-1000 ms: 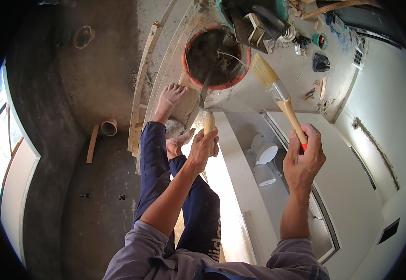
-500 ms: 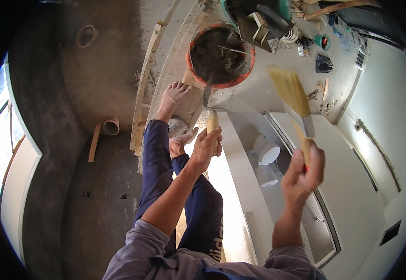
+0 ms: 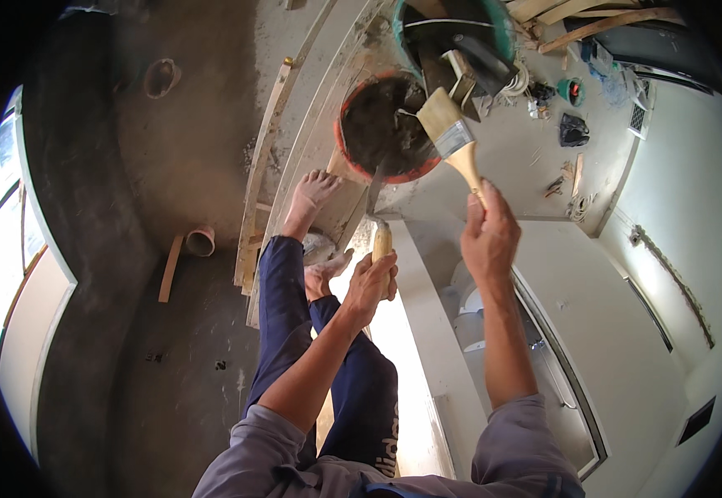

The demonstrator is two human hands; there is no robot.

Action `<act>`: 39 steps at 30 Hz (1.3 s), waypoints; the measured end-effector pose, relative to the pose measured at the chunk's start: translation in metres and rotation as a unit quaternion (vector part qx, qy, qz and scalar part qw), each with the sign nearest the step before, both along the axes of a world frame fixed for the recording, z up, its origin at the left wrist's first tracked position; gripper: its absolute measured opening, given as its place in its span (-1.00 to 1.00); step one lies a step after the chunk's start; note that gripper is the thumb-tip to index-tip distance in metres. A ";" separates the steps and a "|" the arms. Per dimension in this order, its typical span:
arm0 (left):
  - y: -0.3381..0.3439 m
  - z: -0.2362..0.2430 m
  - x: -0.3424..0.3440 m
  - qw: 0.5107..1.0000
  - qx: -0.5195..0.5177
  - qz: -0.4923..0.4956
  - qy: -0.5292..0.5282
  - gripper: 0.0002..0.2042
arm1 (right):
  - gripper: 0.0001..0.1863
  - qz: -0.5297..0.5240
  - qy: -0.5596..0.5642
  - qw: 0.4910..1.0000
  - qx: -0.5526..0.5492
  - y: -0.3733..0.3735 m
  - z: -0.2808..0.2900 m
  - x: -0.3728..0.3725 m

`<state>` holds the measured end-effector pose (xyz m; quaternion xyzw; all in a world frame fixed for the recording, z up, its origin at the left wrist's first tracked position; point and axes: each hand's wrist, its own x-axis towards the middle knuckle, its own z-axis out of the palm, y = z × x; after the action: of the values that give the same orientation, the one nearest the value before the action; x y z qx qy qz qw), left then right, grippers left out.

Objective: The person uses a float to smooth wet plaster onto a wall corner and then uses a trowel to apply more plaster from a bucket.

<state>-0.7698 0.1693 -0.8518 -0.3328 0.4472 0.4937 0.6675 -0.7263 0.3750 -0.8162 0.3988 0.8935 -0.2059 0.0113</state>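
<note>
My left hand [image 3: 367, 289] is closed around the wooden handle of a trowel [image 3: 382, 241]. The trowel's narrow grey blade points away from me, its tip overlapping the near rim of an orange-red bucket [image 3: 405, 177]. Dark, wet-looking mortar [image 3: 377, 124] fills much of that bucket. In my right hand [image 3: 491, 234] is a wide paintbrush [image 3: 458, 149], gripped by its pale wooden handle. Its yellowish bristles point up and to the left, over the bucket's right edge as seen from here; whether they touch anything I cannot tell.
Behind the bucket stands a green tub [image 3: 508, 33] with dark sheets and a wood offcut over it. My bare foot [image 3: 315, 192] rests on planks beside long wooden strips [image 3: 265, 153]. Farther right lie a black bag [image 3: 574, 130] and a small green pot [image 3: 571, 91]. White panels flank my right arm.
My right hand has swung the paintbrush left and farther away, toward the bucket. My left hand still holds the trowel in nearly the same place. The view has tilted slightly, showing more of the green tub.
</note>
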 end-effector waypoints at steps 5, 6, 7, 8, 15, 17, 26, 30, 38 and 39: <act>0.007 0.007 -0.008 0.999 -0.001 0.032 0.005 -0.82 | -0.66 0.009 -0.033 0.999 -0.029 0.082 0.015 -0.080; 0.006 0.006 -0.006 0.999 0.011 0.035 0.001 -0.82 | -0.63 0.006 -0.069 0.997 -0.030 0.103 -0.001 -0.096; 0.005 0.004 -0.006 0.999 0.020 0.037 -0.001 -0.83 | -0.61 0.003 -0.097 0.995 -0.011 0.122 -0.026 -0.114; 0.009 0.005 -0.008 1.000 0.006 0.025 -0.004 -0.83 | -0.59 -0.018 -0.152 0.988 -0.035 0.136 -0.042 -0.135; 0.003 0.003 -0.011 1.000 0.015 0.001 0.017 -0.66 | -0.55 -0.028 -0.280 0.959 -0.026 0.170 -0.152 -0.204; 0.007 0.004 -0.011 1.000 0.022 -0.014 0.014 -0.65 | -0.53 -0.037 -0.249 0.968 -0.014 0.183 -0.181 -0.194; 0.012 0.005 -0.012 1.000 -0.016 0.026 0.005 -0.82 | -0.57 0.034 -0.245 0.961 -0.122 0.178 -0.099 -0.156; 0.013 0.005 -0.008 1.000 -0.014 -0.004 0.023 -0.79 | -0.58 0.011 -0.043 0.993 -0.108 0.126 -0.008 -0.092; 0.000 -0.004 0.003 1.000 0.002 -0.016 0.018 -0.66 | -0.68 0.022 0.000 1.000 -0.010 0.031 0.091 -0.016; -0.001 -0.005 0.005 1.000 0.004 -0.015 0.015 -0.66 | -0.69 0.034 0.001 0.999 0.003 0.023 0.096 -0.007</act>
<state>-0.7652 0.1687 -0.8564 -0.3156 0.4600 0.4907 0.6693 -0.7337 0.3985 -0.7202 0.3681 0.9072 -0.2030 0.0159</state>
